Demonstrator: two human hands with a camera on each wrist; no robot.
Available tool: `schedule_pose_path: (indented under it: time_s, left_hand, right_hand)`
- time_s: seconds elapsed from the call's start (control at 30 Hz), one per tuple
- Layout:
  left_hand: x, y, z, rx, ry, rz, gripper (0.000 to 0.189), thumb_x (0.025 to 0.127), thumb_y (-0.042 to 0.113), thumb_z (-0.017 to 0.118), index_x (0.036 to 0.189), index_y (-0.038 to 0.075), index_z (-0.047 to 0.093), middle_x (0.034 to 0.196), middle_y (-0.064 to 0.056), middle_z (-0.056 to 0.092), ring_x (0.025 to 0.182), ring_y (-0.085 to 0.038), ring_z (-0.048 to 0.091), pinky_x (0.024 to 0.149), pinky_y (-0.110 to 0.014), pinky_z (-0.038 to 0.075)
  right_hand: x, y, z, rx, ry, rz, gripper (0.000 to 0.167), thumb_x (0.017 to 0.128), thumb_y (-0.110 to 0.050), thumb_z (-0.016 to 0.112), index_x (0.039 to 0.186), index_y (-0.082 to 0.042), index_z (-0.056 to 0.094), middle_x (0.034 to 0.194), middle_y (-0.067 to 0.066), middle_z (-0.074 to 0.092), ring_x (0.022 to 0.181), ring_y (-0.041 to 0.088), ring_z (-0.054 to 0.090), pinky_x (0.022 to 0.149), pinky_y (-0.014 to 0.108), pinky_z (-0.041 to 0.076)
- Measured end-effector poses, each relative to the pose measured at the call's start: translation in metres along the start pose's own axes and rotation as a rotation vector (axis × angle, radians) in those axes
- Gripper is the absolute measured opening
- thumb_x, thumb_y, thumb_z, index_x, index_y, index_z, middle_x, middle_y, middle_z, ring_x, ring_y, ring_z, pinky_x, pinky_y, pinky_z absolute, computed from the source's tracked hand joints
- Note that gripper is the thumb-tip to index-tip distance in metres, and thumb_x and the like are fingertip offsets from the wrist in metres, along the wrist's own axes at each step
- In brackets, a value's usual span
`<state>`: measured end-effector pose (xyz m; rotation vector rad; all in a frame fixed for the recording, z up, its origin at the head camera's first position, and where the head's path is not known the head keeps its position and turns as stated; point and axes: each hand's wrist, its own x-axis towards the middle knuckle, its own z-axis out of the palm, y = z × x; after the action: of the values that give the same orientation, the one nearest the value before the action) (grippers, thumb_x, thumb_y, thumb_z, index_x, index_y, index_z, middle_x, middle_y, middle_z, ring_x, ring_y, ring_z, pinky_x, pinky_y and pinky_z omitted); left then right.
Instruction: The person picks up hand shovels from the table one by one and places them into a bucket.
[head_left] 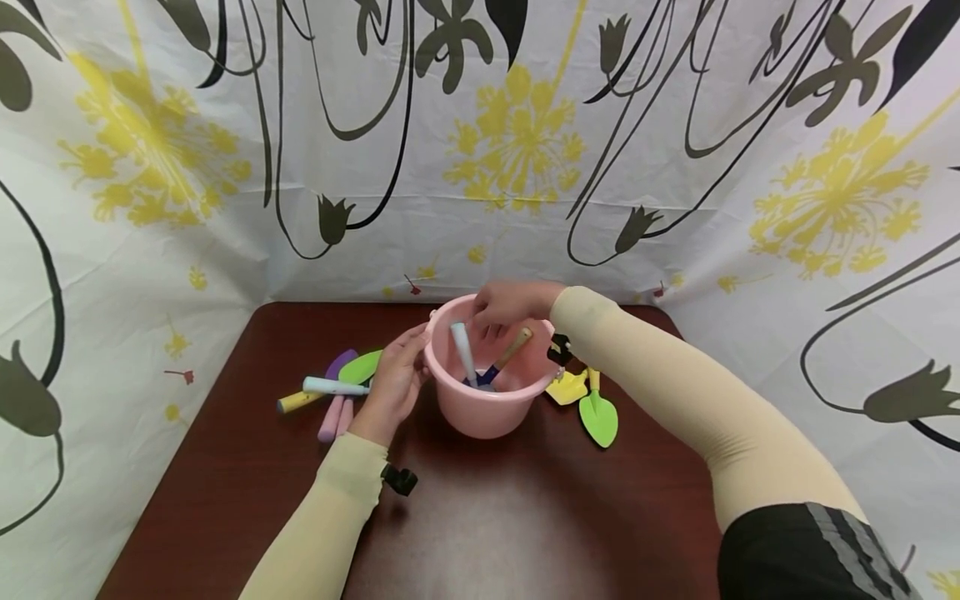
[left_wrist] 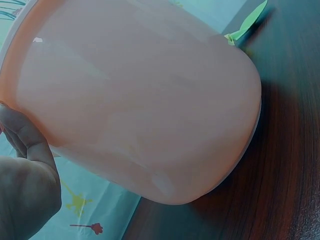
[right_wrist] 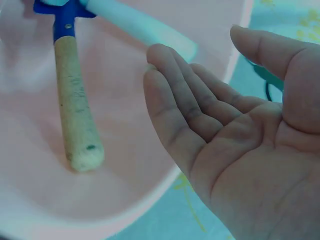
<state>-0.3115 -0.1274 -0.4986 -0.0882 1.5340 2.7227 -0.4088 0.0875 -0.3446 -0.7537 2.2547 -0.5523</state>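
Note:
A pink bucket (head_left: 480,412) stands on the table, tilted slightly toward the head camera. My left hand (head_left: 397,375) grips its rim on the left side; in the left wrist view the fingers (left_wrist: 30,135) meet the rim edge. Inside the bucket lean a tool with a light blue handle (head_left: 463,354) and one with a wooden handle (head_left: 514,347) and a blue socket (right_wrist: 64,22). Over the bucket's far rim reaches my right hand (head_left: 517,304). The right wrist view shows its fingers loosely bent, the thumb apart, and nothing held, close to the light blue handle.
Left of the bucket lie several small garden tools, among them a light blue handle (head_left: 333,387), a green blade (head_left: 362,367) and pink handles (head_left: 333,419). To the right are a green trowel (head_left: 598,419) and a yellow tool head (head_left: 567,388). Patterned cloth (head_left: 517,242) hangs behind the table (head_left: 480,517).

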Motion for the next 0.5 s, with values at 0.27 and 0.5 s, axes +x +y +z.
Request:
schedule_pose_path:
  time_s: [0.27, 0.5]
  left_hand:
    - [-0.001, -0.002, 0.002, -0.011, 0.014, 0.018, 0.039, 0.111, 0.026, 0.070, 0.144, 0.006, 0.070, 0.139, -0.021, 0.066, 0.079, -0.013, 0.059, 0.067, -0.022, 0.051]
    - [0.000, -0.004, 0.001, -0.023, 0.012, 0.049, 0.037, 0.111, 0.023, 0.070, 0.142, 0.004, 0.070, 0.129, -0.022, 0.067, 0.074, -0.012, 0.056, 0.064, -0.021, 0.048]
  right_hand:
    - [-0.038, 0.015, -0.006, 0.107, 0.163, -0.070, 0.038, 0.115, -0.027, 0.060, 0.138, 0.002, 0.068, 0.126, 0.017, 0.074, 0.113, 0.028, 0.075, 0.103, 0.048, 0.060]
    - [-0.073, 0.038, -0.010, 0.221, 0.350, -0.089, 0.034, 0.114, -0.030, 0.064, 0.126, 0.001, 0.070, 0.119, 0.023, 0.074, 0.110, 0.041, 0.073, 0.099, 0.052, 0.061]
